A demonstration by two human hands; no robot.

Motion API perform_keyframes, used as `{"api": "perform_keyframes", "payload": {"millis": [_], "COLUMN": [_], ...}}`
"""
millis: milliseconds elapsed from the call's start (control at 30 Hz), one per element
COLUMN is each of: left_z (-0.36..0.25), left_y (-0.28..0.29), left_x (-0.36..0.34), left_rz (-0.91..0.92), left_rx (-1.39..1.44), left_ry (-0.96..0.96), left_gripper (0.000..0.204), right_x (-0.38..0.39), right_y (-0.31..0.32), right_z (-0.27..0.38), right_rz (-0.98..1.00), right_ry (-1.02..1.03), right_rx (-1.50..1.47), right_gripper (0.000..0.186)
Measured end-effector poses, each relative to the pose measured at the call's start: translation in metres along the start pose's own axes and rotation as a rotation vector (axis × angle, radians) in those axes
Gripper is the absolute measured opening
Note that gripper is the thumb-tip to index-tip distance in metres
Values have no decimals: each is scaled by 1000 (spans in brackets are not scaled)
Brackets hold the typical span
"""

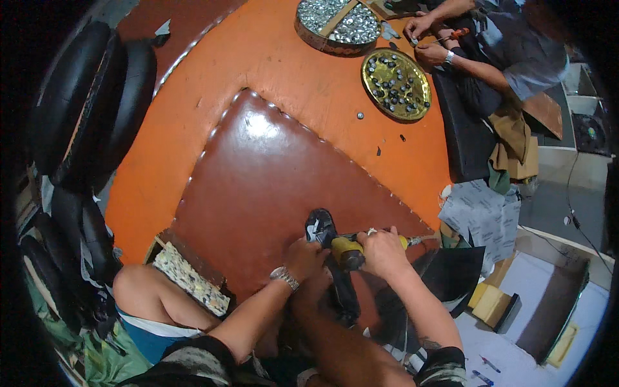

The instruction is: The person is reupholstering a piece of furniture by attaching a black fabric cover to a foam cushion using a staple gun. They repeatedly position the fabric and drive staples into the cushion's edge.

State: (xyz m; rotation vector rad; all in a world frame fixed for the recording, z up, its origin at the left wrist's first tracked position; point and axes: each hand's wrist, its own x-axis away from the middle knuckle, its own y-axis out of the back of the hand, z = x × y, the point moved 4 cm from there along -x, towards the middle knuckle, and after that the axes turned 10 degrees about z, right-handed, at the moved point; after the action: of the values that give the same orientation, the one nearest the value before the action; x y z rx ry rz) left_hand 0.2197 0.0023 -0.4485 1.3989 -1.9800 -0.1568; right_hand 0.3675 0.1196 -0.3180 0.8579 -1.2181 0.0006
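In front of me my left hand (306,261), with a metal watch at its wrist, is closed on a narrow black-covered piece (321,224) with white marks at its rounded far end. My right hand (383,251) wraps round a yellow and black staple gun (348,253), whose front end is beside the black piece; a pale fitting stands out at its right. The contact between tool and piece is hidden. Both lie over a brown covered panel (277,161) with shiny bits along its edges. My legs hide part of the black piece's near end.
The panel rests on an orange surface (161,142). Far back stand a round container (322,45) of silvery pieces and a gold tray (372,84) of dark round pieces. A co-worker's hands (422,39) hold a red-handled tool. Black padded rings (71,97) stand left; a foam block (190,277) lies nearer.
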Motion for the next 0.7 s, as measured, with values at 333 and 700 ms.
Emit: {"api": "perform_keyframes", "payload": {"millis": [333, 700], "left_z": [2, -49], "left_y": [10, 198], "left_x": [-7, -41], "left_rz": [116, -572], "left_rx": [86, 423], "left_ry": [36, 89], "left_gripper": [44, 42], "right_x": [22, 14], "right_y": [-30, -159], "right_z": [-45, -46], "right_rz": [-581, -501], "right_ry": [-301, -559], "right_rx": [-363, -752], "right_gripper": [55, 101]}}
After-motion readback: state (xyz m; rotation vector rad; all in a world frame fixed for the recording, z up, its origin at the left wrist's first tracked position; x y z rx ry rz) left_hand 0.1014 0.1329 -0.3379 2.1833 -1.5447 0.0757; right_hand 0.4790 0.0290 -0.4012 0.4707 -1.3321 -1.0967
